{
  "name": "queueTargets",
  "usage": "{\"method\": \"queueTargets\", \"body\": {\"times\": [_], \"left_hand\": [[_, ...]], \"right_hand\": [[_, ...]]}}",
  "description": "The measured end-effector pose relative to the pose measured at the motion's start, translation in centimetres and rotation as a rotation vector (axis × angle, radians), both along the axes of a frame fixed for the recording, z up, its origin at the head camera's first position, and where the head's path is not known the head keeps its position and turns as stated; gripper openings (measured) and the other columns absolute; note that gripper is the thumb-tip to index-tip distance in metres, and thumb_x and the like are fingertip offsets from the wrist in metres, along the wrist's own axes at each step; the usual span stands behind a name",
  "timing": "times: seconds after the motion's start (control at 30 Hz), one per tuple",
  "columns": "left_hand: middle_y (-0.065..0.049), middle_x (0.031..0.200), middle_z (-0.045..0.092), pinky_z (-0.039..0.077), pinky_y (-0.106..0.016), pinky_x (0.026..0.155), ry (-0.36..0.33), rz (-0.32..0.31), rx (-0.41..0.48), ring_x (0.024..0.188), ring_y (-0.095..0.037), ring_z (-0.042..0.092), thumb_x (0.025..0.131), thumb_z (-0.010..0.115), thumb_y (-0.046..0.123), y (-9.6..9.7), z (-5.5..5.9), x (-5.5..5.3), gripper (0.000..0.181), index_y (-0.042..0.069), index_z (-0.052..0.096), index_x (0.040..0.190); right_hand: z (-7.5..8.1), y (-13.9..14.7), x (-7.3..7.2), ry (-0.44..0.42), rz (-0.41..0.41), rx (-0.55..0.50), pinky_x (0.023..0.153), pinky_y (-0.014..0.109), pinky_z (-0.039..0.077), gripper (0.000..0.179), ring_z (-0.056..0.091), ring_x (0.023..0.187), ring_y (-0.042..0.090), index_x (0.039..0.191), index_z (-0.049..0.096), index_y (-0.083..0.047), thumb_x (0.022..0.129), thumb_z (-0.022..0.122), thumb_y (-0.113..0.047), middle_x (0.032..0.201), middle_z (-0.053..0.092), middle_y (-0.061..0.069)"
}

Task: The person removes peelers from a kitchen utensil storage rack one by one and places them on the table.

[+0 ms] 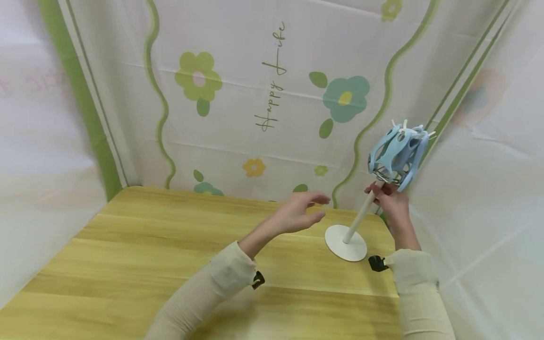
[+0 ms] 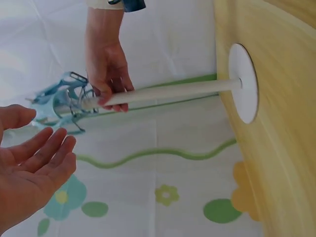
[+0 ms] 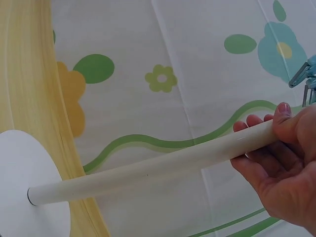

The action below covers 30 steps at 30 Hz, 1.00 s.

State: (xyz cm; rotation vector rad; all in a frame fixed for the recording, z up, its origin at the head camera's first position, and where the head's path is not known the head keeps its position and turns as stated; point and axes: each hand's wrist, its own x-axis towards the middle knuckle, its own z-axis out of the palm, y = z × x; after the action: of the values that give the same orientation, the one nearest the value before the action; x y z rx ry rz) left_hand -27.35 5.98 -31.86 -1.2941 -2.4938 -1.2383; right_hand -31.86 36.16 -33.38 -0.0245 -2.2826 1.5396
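A white stand (image 1: 360, 219) with a round flat base (image 1: 340, 248) stands at the right end of the wooden table. Several light-blue, Y-shaped peelers (image 1: 386, 147) with metal blades hang round its top from short white prongs, blades downward. Just beneath them, my right hand (image 1: 396, 208) holds the pole between thumb and fingers; the right wrist view shows the fingers (image 3: 256, 168) around it. My left hand (image 1: 297, 213) is held out left of the pole, fingers apart and nothing in them. In the left wrist view its palm (image 2: 24, 187) faces up, with the peelers beyond the fingertips.
A white curtain with printed flowers (image 1: 346, 99) closes off the back of the wooden table (image 1: 140, 245). White side sheets hang left and right (image 1: 488, 198), the right one close to my right forearm. Black wrist straps (image 1: 377, 263) show at the sleeves.
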Motion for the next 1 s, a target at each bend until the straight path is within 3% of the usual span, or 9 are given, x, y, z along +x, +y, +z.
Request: {"method": "queueTargets", "body": {"times": [0.23,0.43,0.63,0.77,1.0], "left_hand": [[-0.01,0.134,0.065,0.047,-0.021,0.104,0.049,-0.023,0.02,0.126,-0.02,0.06,0.1,0.059,0.014,3.5,3.0,-0.2,0.036,0.003,0.057,0.134],[-0.011,0.137,0.062,0.046,-0.02,0.105,0.003,-0.054,0.074,0.128,-0.018,0.058,0.102,0.056,0.015,6.1,5.1,-0.8,0.037,0.003,0.055,0.136],[-0.011,0.142,0.059,0.046,-0.015,0.102,-0.035,-0.042,0.145,0.13,-0.016,0.057,0.102,0.053,0.015,8.6,7.3,-1.9,0.039,0.002,0.053,0.139],[-0.005,0.142,0.059,0.046,-0.011,0.098,-0.003,0.014,0.109,0.128,-0.01,0.059,0.102,0.054,0.018,10.3,8.8,-2.6,0.04,0.006,0.054,0.14],[0.0,0.144,0.058,0.046,-0.012,0.096,0.079,0.197,0.053,0.123,-0.008,0.06,0.101,0.056,0.023,12.8,10.2,-3.7,0.047,0.011,0.049,0.146]], "right_hand": [[0.1,0.3,0.0,0.019,0.014,0.023,0.071,0.015,0.055,0.019,0.066,0.086,-0.003,0.105,0.058,-0.002,0.102,0.056,-0.021,0.083,0.067,-0.019],[0.2,0.2,-0.1,-0.009,0.009,-0.011,0.071,0.016,0.055,0.023,0.064,0.087,-0.001,0.109,0.06,-0.001,0.101,0.058,-0.023,0.082,0.066,-0.02],[0.1,0.5,-0.2,-0.017,0.011,-0.023,0.069,0.016,0.053,0.011,0.062,0.086,-0.003,0.107,0.062,-0.017,0.101,0.059,-0.025,0.083,0.065,-0.024],[-0.2,0.7,-0.2,0.001,0.03,-0.053,0.07,0.018,0.054,0.004,0.063,0.086,0.0,0.102,0.063,-0.022,0.101,0.059,-0.021,0.083,0.068,-0.018],[-0.2,0.3,-0.3,-0.006,0.036,-0.122,0.072,0.016,0.055,0.012,0.065,0.087,0.005,0.104,0.063,-0.012,0.1,0.061,-0.023,0.082,0.069,-0.014]]}}
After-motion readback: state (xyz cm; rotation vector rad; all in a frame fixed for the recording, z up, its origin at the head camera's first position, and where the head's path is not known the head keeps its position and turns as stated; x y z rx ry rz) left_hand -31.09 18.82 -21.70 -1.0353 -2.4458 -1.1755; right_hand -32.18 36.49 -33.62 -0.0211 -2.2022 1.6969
